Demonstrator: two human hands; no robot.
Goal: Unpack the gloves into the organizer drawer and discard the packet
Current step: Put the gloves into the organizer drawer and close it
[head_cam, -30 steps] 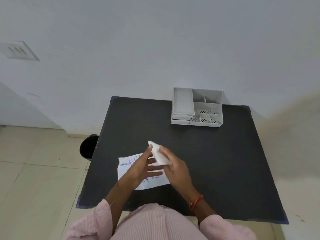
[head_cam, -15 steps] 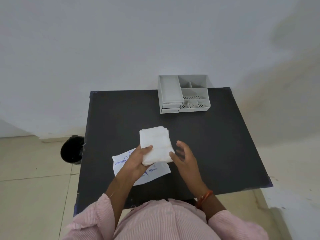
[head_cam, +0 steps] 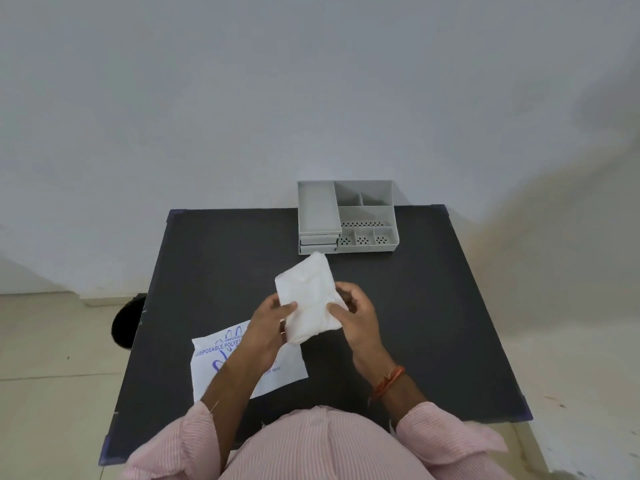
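Observation:
A folded white stack of gloves (head_cam: 306, 296) is held above the middle of the black table (head_cam: 433, 306). My left hand (head_cam: 268, 322) grips its left edge and my right hand (head_cam: 356, 315) pinches its right edge. The flat white packet (head_cam: 221, 358) with blue print lies on the table under my left forearm, partly hidden. The grey organizer (head_cam: 346, 218) stands at the table's far edge, its two small drawers (head_cam: 318, 243) at the front left, both pushed in.
A black bin (head_cam: 126, 322) stands on the tiled floor by the table's left edge. A white wall rises right behind the organizer. Bare table surface lies to the right of my hands.
My right hand, free half a second ago, now grips the glove stack's right edge. The stack has tilted and lifted a little toward the organizer.

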